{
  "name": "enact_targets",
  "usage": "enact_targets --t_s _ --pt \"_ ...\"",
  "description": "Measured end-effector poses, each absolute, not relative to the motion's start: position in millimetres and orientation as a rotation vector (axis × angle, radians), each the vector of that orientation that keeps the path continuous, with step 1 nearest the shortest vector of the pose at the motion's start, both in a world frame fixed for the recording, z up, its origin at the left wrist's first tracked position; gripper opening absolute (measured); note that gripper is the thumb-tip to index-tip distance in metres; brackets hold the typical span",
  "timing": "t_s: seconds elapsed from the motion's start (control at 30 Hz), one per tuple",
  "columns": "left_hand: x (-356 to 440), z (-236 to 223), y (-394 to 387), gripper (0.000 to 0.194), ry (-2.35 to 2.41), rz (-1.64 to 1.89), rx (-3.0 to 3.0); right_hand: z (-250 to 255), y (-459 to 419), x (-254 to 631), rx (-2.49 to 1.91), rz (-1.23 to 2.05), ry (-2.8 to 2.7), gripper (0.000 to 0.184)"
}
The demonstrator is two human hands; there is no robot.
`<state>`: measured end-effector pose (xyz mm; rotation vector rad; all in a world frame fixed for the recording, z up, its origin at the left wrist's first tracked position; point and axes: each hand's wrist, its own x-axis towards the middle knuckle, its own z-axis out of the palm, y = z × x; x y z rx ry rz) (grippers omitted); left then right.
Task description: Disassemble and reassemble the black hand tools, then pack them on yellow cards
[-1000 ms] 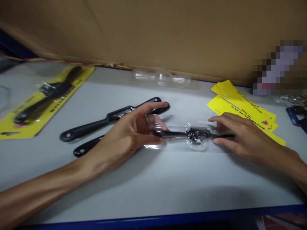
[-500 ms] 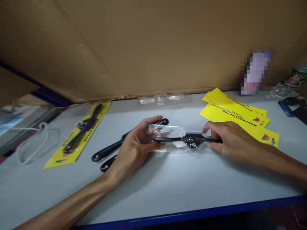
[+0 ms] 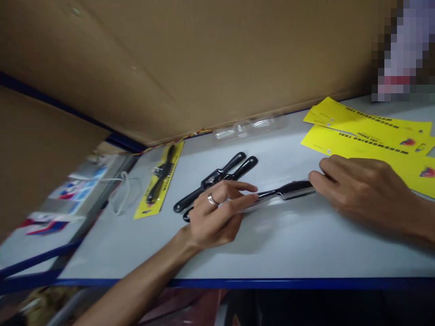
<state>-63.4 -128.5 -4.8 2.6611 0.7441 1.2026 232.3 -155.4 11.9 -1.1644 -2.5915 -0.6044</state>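
A black two-handled tool in a clear plastic blister (image 3: 285, 192) lies flat on the grey table (image 3: 288, 244). My left hand (image 3: 217, 217), with a ring on one finger, pinches the blister's left end. My right hand (image 3: 363, 192) grips its right end with curled fingers. Just behind my left hand, two loose black tools (image 3: 217, 179) lie side by side.
A packed tool on a yellow card (image 3: 159, 179) lies at the left. Several yellow cards (image 3: 370, 136) are spread at the right. An empty clear blister (image 3: 244, 128) sits by the cardboard wall (image 3: 204, 68). The table's blue front edge (image 3: 288, 284) is close.
The blister with the tool has been turned and pressed down flat on the table between both hands. The view has swung left and tilted.
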Motion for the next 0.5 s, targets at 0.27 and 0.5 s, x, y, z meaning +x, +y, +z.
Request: enact_targets --t_s 0.27,0.5 --pt "-65.4 -1.0 -122.3 0.026 0.524 0.919 3.017 -0.7 -156.6 228.2 -1.201 -0.687 -2.667 0.023" --pt "-63.2 -2.4 -128.3 0.023 0.684 0.733 2.863 6.2 -153.4 233.9 -1.249 -0.279 -2.732 0.015"
